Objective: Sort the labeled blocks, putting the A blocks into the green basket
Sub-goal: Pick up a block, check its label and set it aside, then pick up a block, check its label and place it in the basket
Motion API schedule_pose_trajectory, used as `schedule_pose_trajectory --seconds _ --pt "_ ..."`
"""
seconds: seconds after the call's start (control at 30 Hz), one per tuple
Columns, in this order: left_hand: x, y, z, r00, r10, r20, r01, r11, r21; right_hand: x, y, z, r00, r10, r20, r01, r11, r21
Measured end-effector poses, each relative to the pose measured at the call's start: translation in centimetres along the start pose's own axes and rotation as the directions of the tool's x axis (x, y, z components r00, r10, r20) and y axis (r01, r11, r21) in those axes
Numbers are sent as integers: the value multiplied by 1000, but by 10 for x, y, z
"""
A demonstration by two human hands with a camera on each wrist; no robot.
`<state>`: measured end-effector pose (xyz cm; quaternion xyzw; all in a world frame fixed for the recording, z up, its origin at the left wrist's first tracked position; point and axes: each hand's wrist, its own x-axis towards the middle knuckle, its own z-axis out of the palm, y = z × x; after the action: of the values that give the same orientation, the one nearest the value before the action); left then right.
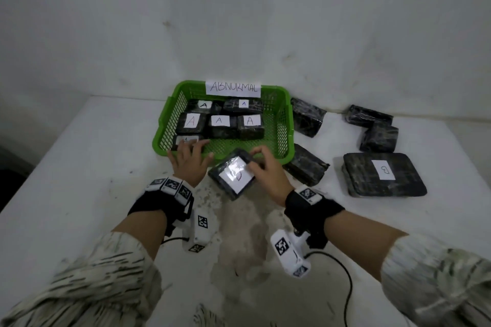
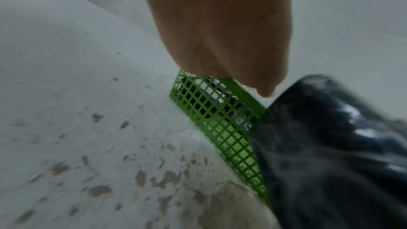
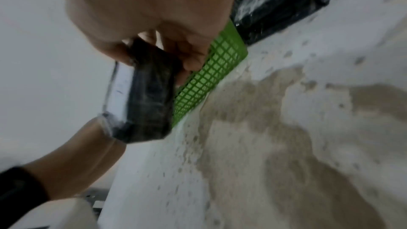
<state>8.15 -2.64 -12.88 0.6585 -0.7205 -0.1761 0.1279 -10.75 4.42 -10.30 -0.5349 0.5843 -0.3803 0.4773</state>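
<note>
The green basket (image 1: 170,119) (image 2: 220,128) (image 3: 211,76) stands at the middle of the white table and holds several black blocks with A labels (image 1: 219,121). My right hand (image 1: 263,167) (image 3: 154,6) grips a black wrapped block (image 1: 228,180) (image 3: 152,93) (image 2: 330,145) tilted just in front of the basket's near wall. Glare covers its white label, and the red letter cannot be read. My left hand (image 1: 190,156) (image 2: 220,32) lies with spread fingers over the basket's near left corner, above a partly hidden labelled block (image 1: 186,139), and holds nothing.
A large block marked B (image 1: 384,174) lies to the right. Unlabelled black blocks sit beside the basket (image 1: 307,117) (image 1: 305,164) and further right (image 1: 369,115) (image 1: 378,138). A wall rises directly behind. A black cable (image 1: 345,287) runs near my right forearm.
</note>
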Motion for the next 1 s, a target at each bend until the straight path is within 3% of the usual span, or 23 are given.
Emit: schedule_pose_trajectory --seconds 0.07,0.13,0.23,0.33,0.43,0.57,0.67,0.73,0.87,1.0 --pt "-7 -10 -1 990 59 -128 -77 988 -136 -6 5 12 991 121 56 -119 992 -35" --pt "-17 -15 -2 957 49 -286 -98 982 -161 -4 10 26 947 298 116 -296 954 -36" --pt "-31 -18 -6 923 -118 -366 60 984 -166 14 19 49 883 439 165 -457 884 97" --pt "-37 -22 -4 919 -198 -342 153 976 -153 40 34 69 825 538 173 -565 798 210" --pt "-37 -25 -2 941 -193 -279 168 980 -109 55 42 80 779 588 218 -625 759 185" --pt "-38 -13 -7 938 -162 -306 148 987 -67 49 29 72 807 538 244 -581 799 158" --pt "-34 9 -10 943 -122 -311 108 992 -61 37 20 49 889 439 133 -453 885 108" --pt "-30 29 -6 951 -43 -305 30 999 -45 28 20 24 929 369 9 -369 929 -17" --pt "-21 78 12 960 162 -226 -162 987 19 4 25 -31 913 348 -213 -390 898 -206" --pt "-21 128 43 949 315 22 -315 949 20 -13 35 -82 876 280 -393 -434 815 -384"
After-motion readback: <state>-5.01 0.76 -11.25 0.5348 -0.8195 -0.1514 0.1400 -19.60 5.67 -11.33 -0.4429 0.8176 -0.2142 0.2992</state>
